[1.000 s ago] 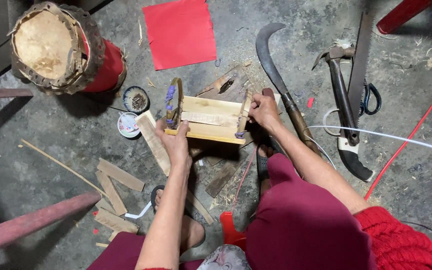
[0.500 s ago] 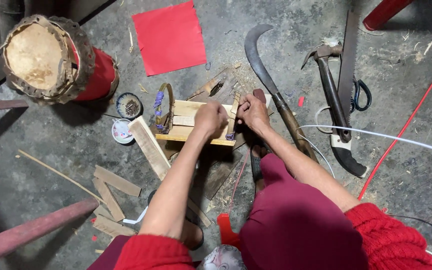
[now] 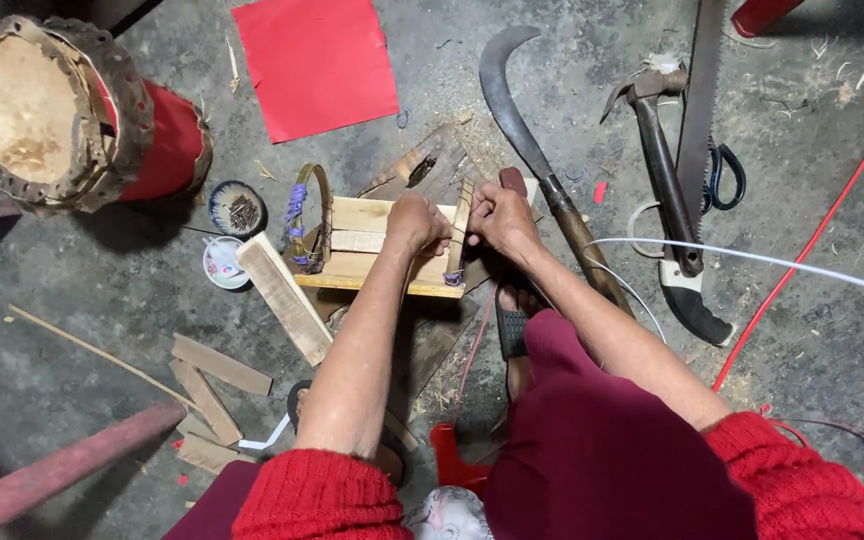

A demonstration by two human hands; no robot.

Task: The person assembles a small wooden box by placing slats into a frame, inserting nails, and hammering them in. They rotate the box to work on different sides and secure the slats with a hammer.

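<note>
A small frame of pale wooden slats (image 3: 364, 216) lies on the concrete floor in front of me. A bent bamboo strip tied with purple cord (image 3: 310, 215) stands at its left end. A second bamboo strip (image 3: 460, 222) stands at its right end. My left hand (image 3: 417, 224) is closed around that right strip from the left. My right hand (image 3: 500, 216) pinches the same strip from the right, so the two hands nearly touch. A loose wooden slat (image 3: 282, 296) leans against the frame's front left corner.
A curved sickle (image 3: 524, 125), hammer (image 3: 654, 150), saw (image 3: 700, 100) and scissors (image 3: 728, 176) lie at the right. A red sheet (image 3: 317, 65) and a red drum (image 3: 57, 110) lie beyond. A nail bowl (image 3: 237, 209), cut slats (image 3: 214, 378), red cable (image 3: 814, 255).
My left hand has moved from the frame's left end across to its right end, joining my right hand on the right bamboo strip. The view has shifted slightly.
</note>
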